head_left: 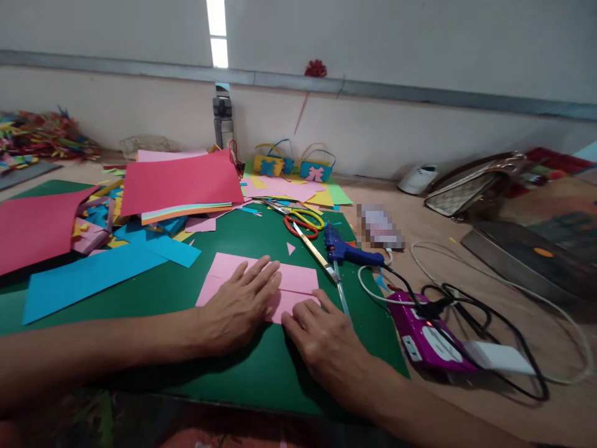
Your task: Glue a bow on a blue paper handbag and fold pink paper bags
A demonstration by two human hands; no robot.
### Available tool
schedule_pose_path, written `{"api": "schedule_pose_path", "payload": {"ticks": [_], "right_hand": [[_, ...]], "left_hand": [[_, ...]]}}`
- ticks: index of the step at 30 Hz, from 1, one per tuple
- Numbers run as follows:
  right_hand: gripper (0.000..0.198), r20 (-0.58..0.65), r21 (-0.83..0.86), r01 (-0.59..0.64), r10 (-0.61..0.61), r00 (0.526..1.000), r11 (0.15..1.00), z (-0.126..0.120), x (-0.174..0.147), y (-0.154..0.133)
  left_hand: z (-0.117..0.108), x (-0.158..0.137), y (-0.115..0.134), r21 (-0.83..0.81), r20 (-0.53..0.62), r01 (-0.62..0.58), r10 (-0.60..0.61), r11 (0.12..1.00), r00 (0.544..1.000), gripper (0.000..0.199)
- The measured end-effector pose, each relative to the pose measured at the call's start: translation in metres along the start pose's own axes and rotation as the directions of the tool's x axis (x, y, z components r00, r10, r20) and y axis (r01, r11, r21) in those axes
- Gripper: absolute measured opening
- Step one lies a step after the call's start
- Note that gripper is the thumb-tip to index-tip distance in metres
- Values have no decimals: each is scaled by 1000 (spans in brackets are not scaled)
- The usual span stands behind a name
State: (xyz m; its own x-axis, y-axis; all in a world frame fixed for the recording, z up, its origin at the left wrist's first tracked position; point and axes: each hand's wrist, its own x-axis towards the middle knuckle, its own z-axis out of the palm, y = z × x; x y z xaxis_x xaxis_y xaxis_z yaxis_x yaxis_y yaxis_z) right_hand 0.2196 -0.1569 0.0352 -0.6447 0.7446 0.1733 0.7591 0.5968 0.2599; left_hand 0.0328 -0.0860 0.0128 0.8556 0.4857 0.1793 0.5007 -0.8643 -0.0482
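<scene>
A folded sheet of pink paper point(296, 280) lies on the green board point(153, 348), with a crease or flap edge running across it. My left hand point(247, 298) rests flat on the paper, fingers stretched toward its far edge. At the near right part of the paper is my right hand point(321, 336); its fingers are curled, with thumb and fingertips at the paper's edge. Just beyond the right hand lie a knife-like blade with a yellowish handle point(311, 246), scissors point(303, 223) with red and yellow handles, and a blue glue gun point(347, 249) with a clear glue stick.
Blue paper strips point(97, 274) and stacked red sheets point(181, 183) lie left, among paper scraps. Small paper bags point(317, 171) stand at the back. On the right are a purple power strip point(429, 336) with cables, a blurred-out phone point(380, 225), and a handbag point(471, 186).
</scene>
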Motion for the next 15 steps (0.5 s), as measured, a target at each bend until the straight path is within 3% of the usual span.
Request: {"api": "schedule_pose_path", "payload": {"ticks": [3,8,15], "right_hand": [[14,-65,70,-29,33,997,997,5,1,2],[33,-207,83,-158,172,963,984,20,15,9],[43,71,129,-254,246,967,959,45,29,9]], "left_hand": [[9,11,1,-64,133,50,-41,997,990,51],[10,10,-1,-110,180,65,-45,992,983,55],[7,11,-3,-93,258,129,-101,987,961,61]]}}
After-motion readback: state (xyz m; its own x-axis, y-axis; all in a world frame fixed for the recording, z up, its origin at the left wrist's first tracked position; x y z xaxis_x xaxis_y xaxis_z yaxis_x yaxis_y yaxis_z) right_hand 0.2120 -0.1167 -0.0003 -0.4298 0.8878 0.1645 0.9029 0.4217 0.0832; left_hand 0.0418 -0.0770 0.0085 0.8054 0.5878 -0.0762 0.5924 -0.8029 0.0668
